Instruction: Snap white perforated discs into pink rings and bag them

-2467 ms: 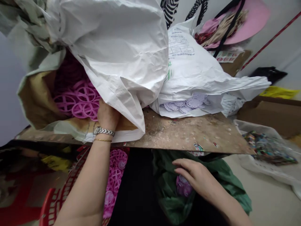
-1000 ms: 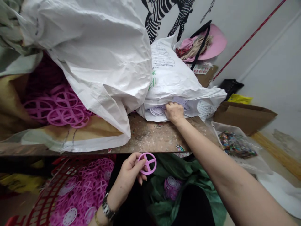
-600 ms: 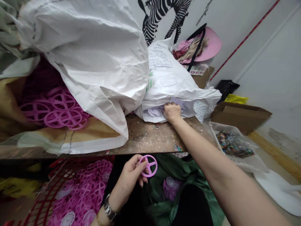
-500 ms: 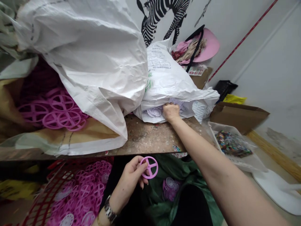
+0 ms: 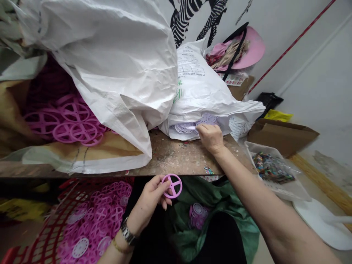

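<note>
My left hand [image 5: 150, 200] pinches a pink plastic spoked wheel [image 5: 176, 186] between thumb and fingers, just below the table's front edge. At the mouth of the printed white sack [image 5: 198, 88], my right hand [image 5: 211, 137] is closed on a pale lilac disc [image 5: 191, 128], seen nearly edge-on. More pale lilac perforated discs [image 5: 208, 119] lie inside that sack. To the left, pink spoked wheels [image 5: 74, 112] spill from the opening of a larger white sack [image 5: 118, 55].
A red plastic basket [image 5: 51, 227] full of pink wheels stands below the table [image 5: 176, 157]. Green cloth [image 5: 233, 220] holds a few pink and pale parts [image 5: 198, 215]. At right are a clear bin [image 5: 264, 187], a cardboard box [image 5: 283, 134] and a pink hat [image 5: 254, 47].
My right hand has drawn back slightly from inside the sack's mouth, and a pale disc now shows at its fingertips. My left hand keeps the pink wheel. The view has shifted slightly.
</note>
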A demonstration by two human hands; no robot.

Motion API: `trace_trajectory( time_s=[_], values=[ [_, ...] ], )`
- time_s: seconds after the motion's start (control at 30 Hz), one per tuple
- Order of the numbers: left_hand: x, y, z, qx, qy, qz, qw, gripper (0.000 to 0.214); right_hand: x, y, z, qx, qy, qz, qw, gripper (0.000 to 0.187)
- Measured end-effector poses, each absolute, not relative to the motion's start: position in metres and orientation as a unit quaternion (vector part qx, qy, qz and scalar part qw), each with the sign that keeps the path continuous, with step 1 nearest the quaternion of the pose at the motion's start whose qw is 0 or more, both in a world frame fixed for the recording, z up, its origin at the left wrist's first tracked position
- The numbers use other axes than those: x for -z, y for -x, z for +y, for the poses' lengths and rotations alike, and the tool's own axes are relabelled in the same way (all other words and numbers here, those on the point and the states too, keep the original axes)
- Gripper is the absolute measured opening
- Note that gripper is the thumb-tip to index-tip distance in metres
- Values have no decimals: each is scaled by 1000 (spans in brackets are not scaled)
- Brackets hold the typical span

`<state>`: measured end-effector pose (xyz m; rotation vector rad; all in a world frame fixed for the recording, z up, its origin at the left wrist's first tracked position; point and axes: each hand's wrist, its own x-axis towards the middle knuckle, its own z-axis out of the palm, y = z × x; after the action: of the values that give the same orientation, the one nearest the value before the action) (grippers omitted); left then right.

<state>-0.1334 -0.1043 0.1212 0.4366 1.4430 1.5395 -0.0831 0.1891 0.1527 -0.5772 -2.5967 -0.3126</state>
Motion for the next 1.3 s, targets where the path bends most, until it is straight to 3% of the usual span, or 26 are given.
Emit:
trace_trajectory(
  time_s=[0.13, 0.4, 0.63, 0.83, 1.0, 1.1, 1.3],
  values=[
    [-126, 135, -102, -651, -155, 556, 492, 36, -150, 50, 151, 46, 97, -941, 322, 31],
    [-132, 135, -96, -679, -123, 491, 532, 34, -146, -3, 72, -30, -73, -913, 400, 22],
    [-133, 126, -94, -671, -137, 480, 548, 34, -133, -7, 60, -46, -112, -913, 390, 22],
    [-127, 124, -96, -671, -156, 525, 500, 36, -121, -6, 46, -141, -37, -916, 373, 29],
    [-124, 122, -97, -663, -205, 555, 459, 35, -122, -7, 31, -478, 151, -808, 309, 37],
    [-124, 116, -97, -648, -253, 566, 443, 30, -126, -4, 23, -623, 197, -716, 246, 29],
    [-123, 109, -102, -565, -393, 638, 346, 25, -127, -1, 12, -650, 254, -667, 262, 10]
  ],
)
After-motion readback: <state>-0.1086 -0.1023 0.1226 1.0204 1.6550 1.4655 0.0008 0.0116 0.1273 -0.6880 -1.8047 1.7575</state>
